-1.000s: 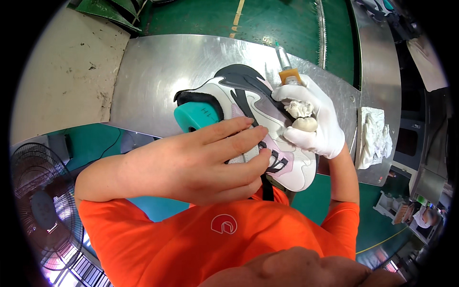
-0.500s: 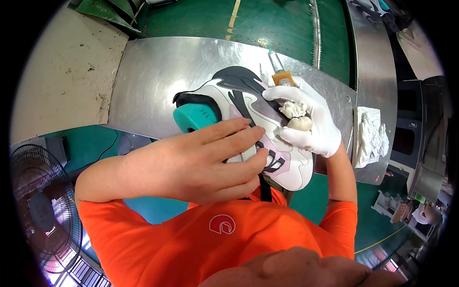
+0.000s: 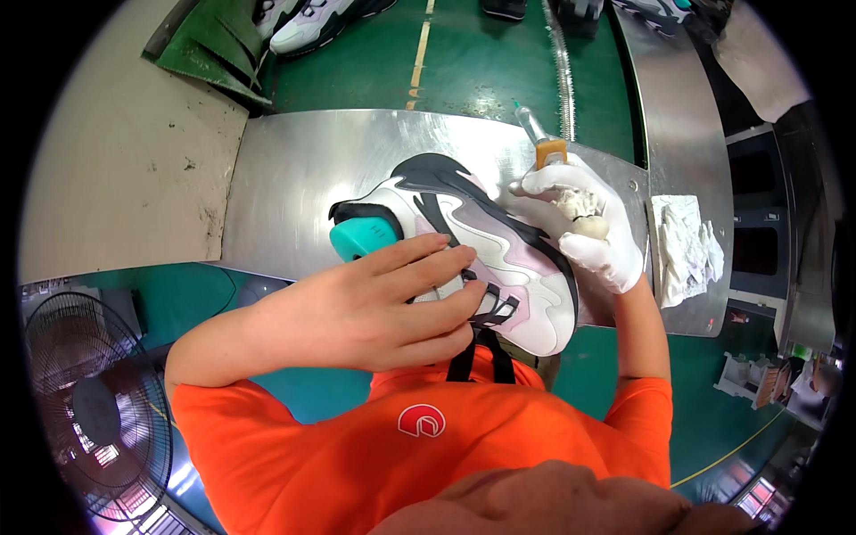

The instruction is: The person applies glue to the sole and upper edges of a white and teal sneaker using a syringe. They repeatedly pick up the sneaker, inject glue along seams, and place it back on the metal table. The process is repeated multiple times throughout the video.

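Note:
A white, lilac and black sneaker lies tilted on its side at the near edge of the metal table, a teal shoe last filling its collar. Bare, my left hand lies across the tongue and laces, its fingers wrapped over them and holding the shoe. My right hand, in a white glove, is just right of the sneaker's sole edge. Its fingers close round a crumpled off-white wad and a clear syringe-like tube with a green tip and an orange collar, pointing away from me.
Beyond the metal table runs a green surface carrying other sneakers. A folded white cloth lies at the right. A beige panel borders the left, with a fan below it.
My right hand has drawn back from the sneaker's side toward the right, carrying the wad and tube. My left hand keeps its hold. The view has shifted, showing more sneakers at the far end.

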The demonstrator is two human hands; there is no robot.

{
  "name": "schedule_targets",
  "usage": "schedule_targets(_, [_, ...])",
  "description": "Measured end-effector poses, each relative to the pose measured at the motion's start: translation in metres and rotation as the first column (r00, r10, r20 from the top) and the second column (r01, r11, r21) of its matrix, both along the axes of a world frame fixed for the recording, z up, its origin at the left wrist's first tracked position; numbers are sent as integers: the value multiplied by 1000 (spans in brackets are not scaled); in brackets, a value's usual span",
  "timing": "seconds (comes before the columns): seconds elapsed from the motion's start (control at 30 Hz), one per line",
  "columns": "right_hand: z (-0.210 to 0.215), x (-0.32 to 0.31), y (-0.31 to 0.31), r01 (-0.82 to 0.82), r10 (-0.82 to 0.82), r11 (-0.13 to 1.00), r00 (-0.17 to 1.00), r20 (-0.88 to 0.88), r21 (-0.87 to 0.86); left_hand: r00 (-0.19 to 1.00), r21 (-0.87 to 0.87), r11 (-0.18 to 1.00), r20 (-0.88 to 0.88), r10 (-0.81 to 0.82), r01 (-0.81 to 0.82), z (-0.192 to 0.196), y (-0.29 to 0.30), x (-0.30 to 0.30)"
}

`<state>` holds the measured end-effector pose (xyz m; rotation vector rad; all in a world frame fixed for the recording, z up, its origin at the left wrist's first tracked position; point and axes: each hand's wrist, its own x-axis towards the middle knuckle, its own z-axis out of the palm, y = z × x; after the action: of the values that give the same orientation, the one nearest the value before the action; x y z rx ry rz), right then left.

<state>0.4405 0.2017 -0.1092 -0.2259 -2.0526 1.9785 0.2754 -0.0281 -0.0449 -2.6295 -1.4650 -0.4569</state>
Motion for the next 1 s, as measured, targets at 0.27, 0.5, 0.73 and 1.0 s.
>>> schedule_targets(0.27, [10, 27, -3, 171, -175, 974, 984, -17, -152, 999, -71, 997, -42, -18, 15, 9, 0, 0])
schedule_targets(0.5, [11, -17, -8, 325, -389, 773, 921, 2, 545, 1000, -34, 999, -18, 5, -6, 4, -4, 1])
schedule_targets(0.73, [17, -68, -20, 310, -343, 436, 925, -162, 845, 1000, 11, 1000, 22, 21, -21, -7, -8, 1])
schedule_targets(1.0, [38, -78, -25, 163, -208, 241, 972, -113, 957, 999, 41, 999, 39, 23, -25, -11, -9, 1])
